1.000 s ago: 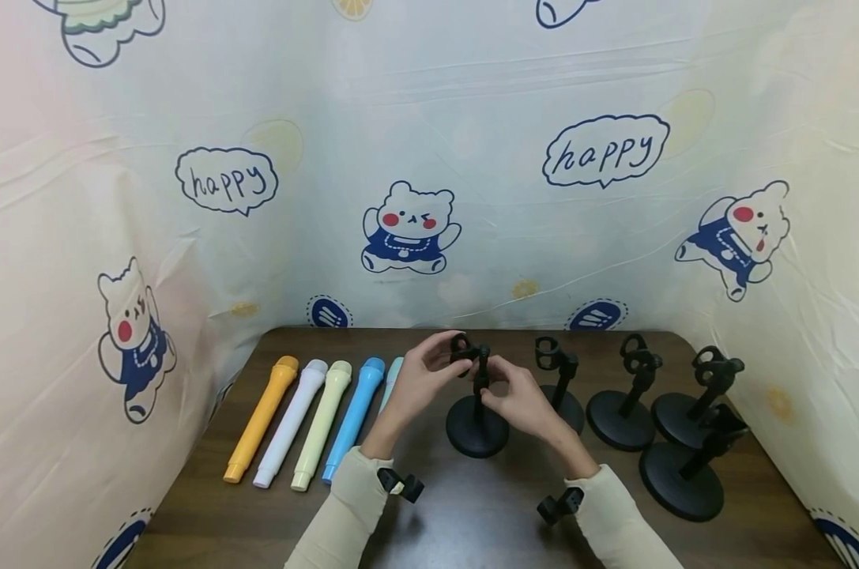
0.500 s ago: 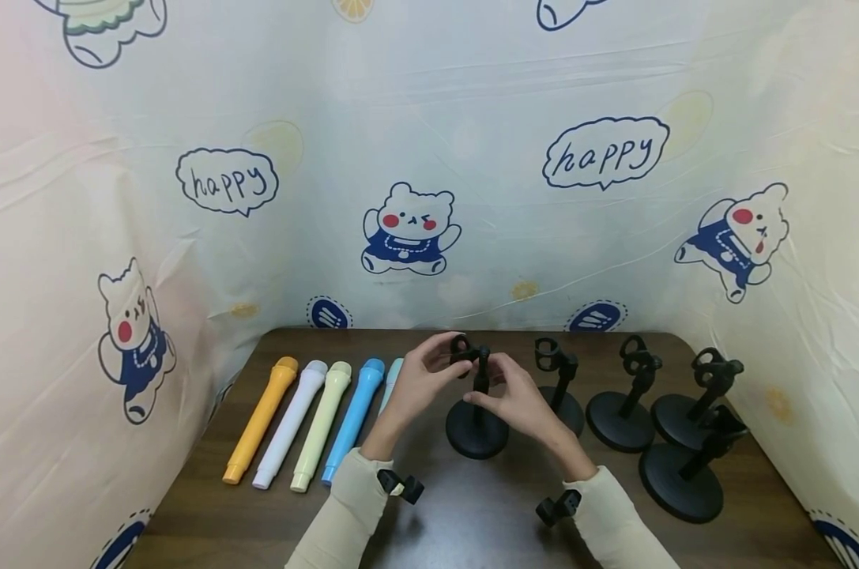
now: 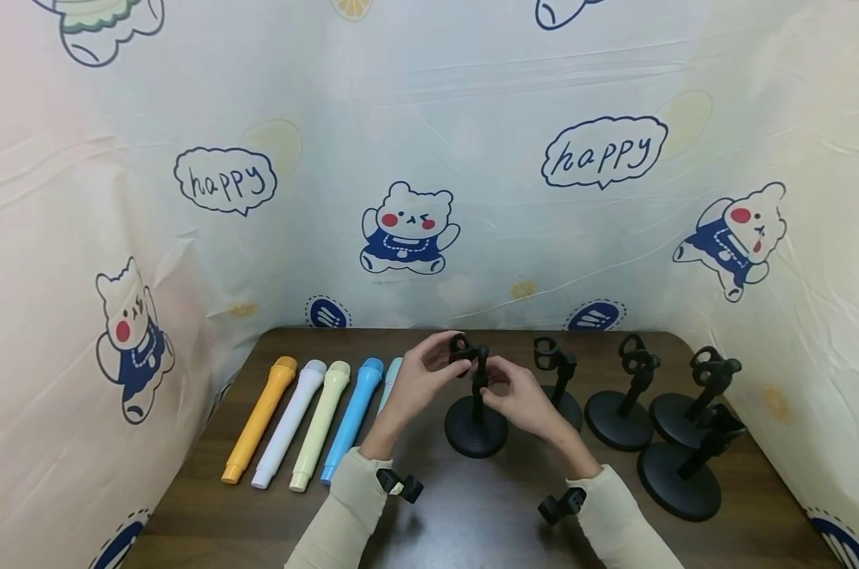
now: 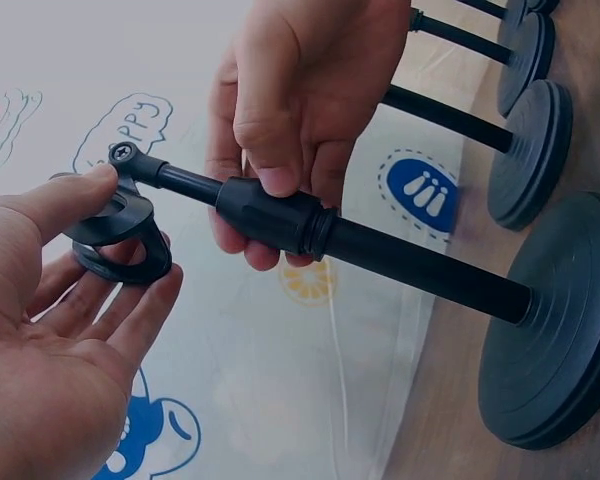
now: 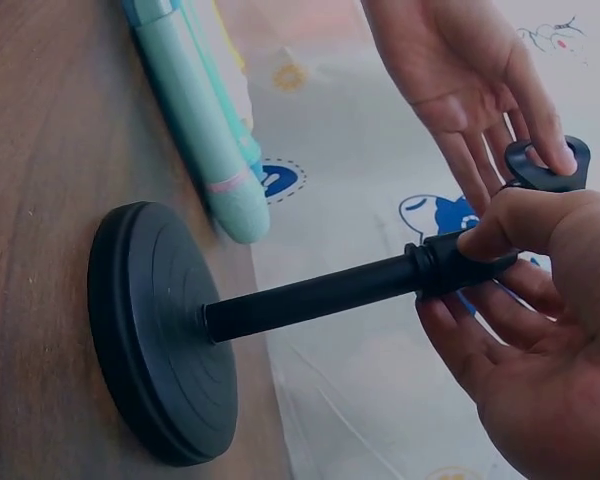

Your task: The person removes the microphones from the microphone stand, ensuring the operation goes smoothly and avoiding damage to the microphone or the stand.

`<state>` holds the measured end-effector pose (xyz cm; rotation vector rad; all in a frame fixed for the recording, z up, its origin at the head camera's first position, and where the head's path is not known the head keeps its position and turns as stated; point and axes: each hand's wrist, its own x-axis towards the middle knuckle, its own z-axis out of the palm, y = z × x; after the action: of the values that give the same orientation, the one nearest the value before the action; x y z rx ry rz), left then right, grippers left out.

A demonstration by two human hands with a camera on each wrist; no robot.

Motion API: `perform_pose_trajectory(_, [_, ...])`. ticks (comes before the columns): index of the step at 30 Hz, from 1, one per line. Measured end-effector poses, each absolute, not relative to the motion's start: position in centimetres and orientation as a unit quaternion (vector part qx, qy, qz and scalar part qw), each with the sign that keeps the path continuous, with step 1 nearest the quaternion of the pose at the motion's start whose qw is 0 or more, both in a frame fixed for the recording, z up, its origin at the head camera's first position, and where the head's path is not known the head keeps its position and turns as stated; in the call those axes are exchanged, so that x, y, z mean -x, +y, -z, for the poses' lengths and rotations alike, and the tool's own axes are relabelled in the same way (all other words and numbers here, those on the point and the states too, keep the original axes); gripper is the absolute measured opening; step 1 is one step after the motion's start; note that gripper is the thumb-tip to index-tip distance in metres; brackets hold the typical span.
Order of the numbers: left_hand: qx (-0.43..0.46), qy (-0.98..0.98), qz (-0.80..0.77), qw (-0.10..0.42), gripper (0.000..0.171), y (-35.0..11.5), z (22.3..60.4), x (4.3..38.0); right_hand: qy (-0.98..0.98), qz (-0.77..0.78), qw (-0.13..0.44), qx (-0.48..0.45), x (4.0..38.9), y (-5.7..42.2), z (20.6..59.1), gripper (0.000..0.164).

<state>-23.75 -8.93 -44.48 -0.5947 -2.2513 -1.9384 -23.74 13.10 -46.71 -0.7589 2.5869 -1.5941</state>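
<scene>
A black desktop microphone stand (image 3: 475, 433) stands on the table, its round base flat and its pole upright. My left hand (image 3: 425, 375) pinches the clip (image 4: 132, 222) at the top, thumb on one side and fingers on the other. Just below, my right hand (image 3: 520, 397) grips the ribbed collar (image 4: 265, 216) of the pole between thumb and fingers. The right wrist view shows the lower pole (image 5: 320, 295) bare, while the right thumb and fingers partly cover the collar.
Several black stands (image 3: 619, 420) of the same kind are at the right. Several coloured microphone-shaped sticks lie at the left, including an orange one (image 3: 260, 419) and a blue one (image 3: 353, 419); a teal one (image 5: 205, 130) is partly behind the left hand. A printed cloth (image 3: 472, 158) hangs behind the wooden table (image 3: 465, 521).
The right thumb and fingers have shifted slightly around the collar, the thumb dipping and then rising again. The left hand and the stand's base stay in place.
</scene>
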Motion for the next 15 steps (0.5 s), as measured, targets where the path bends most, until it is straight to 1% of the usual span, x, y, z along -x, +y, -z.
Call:
perform_pose_trajectory(7, [0.199, -0.741, 0.639, 0.055, 0.047, -9.0, 44.6, 23.8, 0.819, 0.518, 0.01, 0.247, 23.5, 13.1, 46.5, 0.038])
perform_pose_trajectory(15, [0.198, -0.74, 0.641, 0.044, 0.047, -9.1, 45.7, 23.8, 0.824, 0.51, 0.005, 0.247, 23.5, 13.2, 46.6, 0.035])
